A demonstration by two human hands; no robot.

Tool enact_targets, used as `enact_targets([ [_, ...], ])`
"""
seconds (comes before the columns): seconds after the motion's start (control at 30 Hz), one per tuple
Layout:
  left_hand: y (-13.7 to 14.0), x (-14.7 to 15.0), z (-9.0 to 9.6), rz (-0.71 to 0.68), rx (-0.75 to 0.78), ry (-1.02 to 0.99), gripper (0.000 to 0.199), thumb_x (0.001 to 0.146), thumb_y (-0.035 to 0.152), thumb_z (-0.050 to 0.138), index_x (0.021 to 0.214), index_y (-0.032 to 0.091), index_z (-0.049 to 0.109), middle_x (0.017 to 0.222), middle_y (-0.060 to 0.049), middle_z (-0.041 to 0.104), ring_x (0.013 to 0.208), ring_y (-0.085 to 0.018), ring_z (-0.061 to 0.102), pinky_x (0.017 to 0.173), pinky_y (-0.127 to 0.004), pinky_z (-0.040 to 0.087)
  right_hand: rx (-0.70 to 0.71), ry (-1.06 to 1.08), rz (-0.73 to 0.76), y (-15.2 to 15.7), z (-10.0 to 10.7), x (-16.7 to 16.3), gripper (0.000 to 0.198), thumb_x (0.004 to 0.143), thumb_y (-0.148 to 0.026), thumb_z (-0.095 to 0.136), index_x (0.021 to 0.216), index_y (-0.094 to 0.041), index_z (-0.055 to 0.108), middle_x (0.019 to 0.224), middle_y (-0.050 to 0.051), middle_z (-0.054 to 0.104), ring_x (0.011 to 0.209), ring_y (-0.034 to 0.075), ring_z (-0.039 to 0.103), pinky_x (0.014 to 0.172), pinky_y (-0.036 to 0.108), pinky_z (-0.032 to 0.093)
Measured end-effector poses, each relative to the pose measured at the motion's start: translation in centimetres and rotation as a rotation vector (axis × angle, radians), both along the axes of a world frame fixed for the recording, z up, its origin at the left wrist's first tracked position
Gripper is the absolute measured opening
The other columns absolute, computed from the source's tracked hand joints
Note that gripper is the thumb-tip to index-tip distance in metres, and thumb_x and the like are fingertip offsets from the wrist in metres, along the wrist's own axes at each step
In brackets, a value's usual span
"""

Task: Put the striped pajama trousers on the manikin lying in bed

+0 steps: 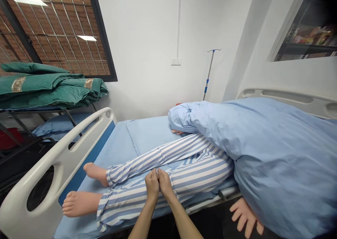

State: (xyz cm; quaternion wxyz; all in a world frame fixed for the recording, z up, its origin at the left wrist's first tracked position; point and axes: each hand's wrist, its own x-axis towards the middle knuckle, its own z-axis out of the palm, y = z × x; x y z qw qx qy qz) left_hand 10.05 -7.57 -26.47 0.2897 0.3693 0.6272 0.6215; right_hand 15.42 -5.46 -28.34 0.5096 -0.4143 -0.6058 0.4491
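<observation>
The striped pants [202,174] lie long across the middle of the frame, with the bare feet [84,203] pointing lower left. Left hand [152,185] and right hand [165,183] curl closed together; I can't tell if they pinch the pants.

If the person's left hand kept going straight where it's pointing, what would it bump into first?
Probably the far striped trouser leg, just ahead of the left hand. But one picture doesn't show well how high the hand is, so it might slide over instead.
</observation>
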Motion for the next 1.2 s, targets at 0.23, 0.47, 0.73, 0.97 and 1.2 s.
enact_targets([
  [0.23, -0.4, -0.1, -2.4, -0.015, -0.079, 0.366, 0.034, 0.072, 0.037, 0.036, 0.045, 0.017, 0.039, 0.044, 0.002, 0.044, 0.048, -0.01, 0.037, 0.049, -0.021, 0.023, -0.049, -0.029, -0.057, 1.1, 0.4, 0.5, 0.037, 0.078, -0.041, 0.033, 0.049, -0.017, 0.033, 0.046, -0.004, 0.032, 0.046, 0.008, 0.031, 0.044, 0.02, 0.026],
  [0.47, -0.5, 0.2, -2.3, -0.048, -0.091, 0.396, 0.034, 0.074, 0.038, 0.035, 0.046, 0.017, 0.035, 0.044, 0.003, 0.038, 0.049, -0.01, 0.035, 0.05, -0.022, 0.023, 0.103, -0.204, -0.137, 0.9, 1.3, 1.6, 0.04, 0.08, -0.035, 0.029, 0.044, -0.017, 0.037, 0.043, -0.003, 0.037, 0.044, 0.008, 0.033, 0.045, 0.021, 0.023],
  [0.73, -0.2, 0.2, -0.4, -0.077, -0.097, 0.137, 0.035, 0.072, 0.042, 0.036, 0.046, 0.019, 0.029, 0.043, 0.004, 0.031, 0.046, -0.009, 0.03, 0.048, -0.022, 0.026, 0.089, -0.227, -0.208, 0.3, -1.0, 1.4, 0.04, 0.082, -0.033, 0.026, 0.048, -0.017, 0.04, 0.047, 0.0, 0.045, 0.047, 0.01, 0.039, 0.049, 0.022, 0.025],
  [0.97, 0.4, 2.1, 0.4, -0.023, 0.009, 0.112, 0.035, 0.072, 0.041, 0.036, 0.045, 0.019, 0.029, 0.041, 0.004, 0.032, 0.045, -0.008, 0.03, 0.046, -0.021, 0.026, 0.065, -0.094, -0.167, 0.6, -0.8, 1.9, 0.041, 0.081, -0.036, 0.028, 0.047, -0.017, 0.041, 0.046, -0.001, 0.044, 0.046, 0.009, 0.038, 0.046, 0.021, 0.027],
  [1.2, 0.1, 1.9, -2.6, -0.077, 0.004, 0.416, 0.032, 0.075, 0.035, 0.034, 0.051, 0.018, 0.046, 0.049, 0.0, 0.05, 0.05, -0.011, 0.041, 0.052, -0.022, 0.026, 0.066, -0.194, -0.162, 0.6, 1.0, 2.8, 0.041, 0.081, -0.035, 0.027, 0.046, -0.017, 0.039, 0.045, -0.001, 0.043, 0.045, 0.009, 0.036, 0.046, 0.022, 0.023],
])
